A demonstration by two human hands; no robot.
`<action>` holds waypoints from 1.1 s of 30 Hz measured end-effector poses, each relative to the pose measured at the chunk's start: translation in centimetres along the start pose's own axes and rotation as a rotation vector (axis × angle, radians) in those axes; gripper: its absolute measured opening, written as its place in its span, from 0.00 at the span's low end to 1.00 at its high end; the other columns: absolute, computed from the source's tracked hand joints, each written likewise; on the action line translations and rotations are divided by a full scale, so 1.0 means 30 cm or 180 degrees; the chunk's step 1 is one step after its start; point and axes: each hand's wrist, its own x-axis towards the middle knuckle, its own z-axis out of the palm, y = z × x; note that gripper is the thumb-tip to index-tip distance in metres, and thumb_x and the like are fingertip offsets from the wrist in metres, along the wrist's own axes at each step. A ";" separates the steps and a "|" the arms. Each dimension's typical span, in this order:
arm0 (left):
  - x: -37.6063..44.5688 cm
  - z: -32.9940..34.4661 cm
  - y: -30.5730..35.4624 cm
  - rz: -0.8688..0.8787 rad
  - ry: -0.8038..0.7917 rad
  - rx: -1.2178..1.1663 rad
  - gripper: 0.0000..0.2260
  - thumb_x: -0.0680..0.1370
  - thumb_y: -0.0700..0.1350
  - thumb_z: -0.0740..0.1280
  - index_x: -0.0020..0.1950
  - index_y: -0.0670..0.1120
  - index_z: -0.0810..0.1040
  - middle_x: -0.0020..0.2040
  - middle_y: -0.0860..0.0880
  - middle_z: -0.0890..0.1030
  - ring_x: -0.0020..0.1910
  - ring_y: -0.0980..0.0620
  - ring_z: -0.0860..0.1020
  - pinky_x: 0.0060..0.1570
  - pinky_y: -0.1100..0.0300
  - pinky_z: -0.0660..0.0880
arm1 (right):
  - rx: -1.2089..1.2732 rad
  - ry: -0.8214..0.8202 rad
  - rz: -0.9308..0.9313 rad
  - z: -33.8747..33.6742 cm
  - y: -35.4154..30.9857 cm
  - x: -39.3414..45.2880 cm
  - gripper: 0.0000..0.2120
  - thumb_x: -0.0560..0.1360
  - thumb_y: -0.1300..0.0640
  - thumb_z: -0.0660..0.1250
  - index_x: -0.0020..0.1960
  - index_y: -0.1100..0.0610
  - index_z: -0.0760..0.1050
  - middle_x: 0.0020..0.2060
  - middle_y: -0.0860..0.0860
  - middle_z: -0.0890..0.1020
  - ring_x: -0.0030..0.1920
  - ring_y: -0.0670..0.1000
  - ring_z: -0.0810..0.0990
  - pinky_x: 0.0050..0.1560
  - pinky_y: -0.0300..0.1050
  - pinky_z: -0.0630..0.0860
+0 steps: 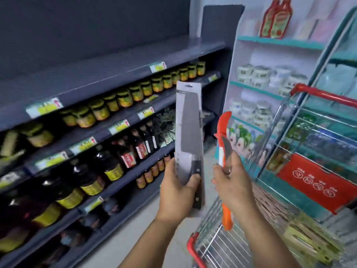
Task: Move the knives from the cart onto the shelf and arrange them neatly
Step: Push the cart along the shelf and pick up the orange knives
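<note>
Both knives are up off the red-rimmed wire cart (212, 246) — left hand (178, 192) wrapped round the grey carded cleaver (188, 132), right hand (230, 182) gripping the orange-carded knife (224, 151), both upright — and the left sits nearer the bare dark-grey shelf (108, 68) (up and left).

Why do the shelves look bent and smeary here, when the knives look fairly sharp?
Head view: the wide-angle lens bows the grey shelves and the cart. Head view: the bottles at far left smear, likely from motion. Head view: the packaged cleaver in the left hand and the orange knife in the right hand stay clearer, with glare on the cleaver's packaging.
</note>
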 end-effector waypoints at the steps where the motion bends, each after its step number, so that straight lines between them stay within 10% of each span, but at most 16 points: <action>1: 0.003 -0.073 0.017 0.0035 0.0126 -0.0018 0.16 0.72 0.39 0.71 0.54 0.54 0.72 0.47 0.65 0.80 0.46 0.72 0.76 0.43 0.78 0.69 | 0.0007 -0.0114 -0.0093 0.049 -0.061 -0.014 0.08 0.76 0.59 0.63 0.54 0.52 0.67 0.30 0.48 0.74 0.35 0.58 0.80 0.39 0.56 0.77; 12: -0.132 -1.058 0.071 0.0304 0.1247 0.0085 0.18 0.73 0.43 0.71 0.55 0.62 0.71 0.48 0.67 0.79 0.46 0.69 0.78 0.42 0.76 0.71 | 0.0024 -0.0974 -0.1064 0.702 -0.665 -0.431 0.11 0.76 0.51 0.60 0.57 0.49 0.65 0.31 0.44 0.75 0.34 0.44 0.79 0.31 0.43 0.71; 16: -0.239 -1.397 0.059 0.0312 0.1599 0.0113 0.19 0.73 0.44 0.71 0.59 0.62 0.71 0.51 0.64 0.80 0.51 0.64 0.79 0.50 0.64 0.74 | 0.0165 -0.1374 -0.1244 0.931 -0.864 -0.636 0.13 0.77 0.52 0.60 0.60 0.53 0.64 0.37 0.48 0.78 0.40 0.52 0.82 0.40 0.48 0.77; 27: -0.431 -2.072 0.092 0.0247 0.2654 0.0588 0.16 0.72 0.46 0.71 0.55 0.61 0.71 0.45 0.64 0.80 0.43 0.69 0.77 0.38 0.76 0.71 | 0.0140 -0.2046 -0.2006 1.371 -1.310 -1.006 0.07 0.79 0.51 0.59 0.48 0.50 0.60 0.31 0.46 0.72 0.29 0.43 0.71 0.24 0.36 0.62; 33: -0.398 -2.307 0.112 -0.0127 0.2999 0.0907 0.31 0.73 0.51 0.69 0.73 0.56 0.60 0.56 0.59 0.75 0.41 0.68 0.76 0.36 0.77 0.69 | 0.0021 -0.2442 -0.1977 1.563 -1.465 -1.032 0.08 0.79 0.51 0.58 0.52 0.52 0.61 0.38 0.53 0.79 0.37 0.52 0.79 0.29 0.41 0.69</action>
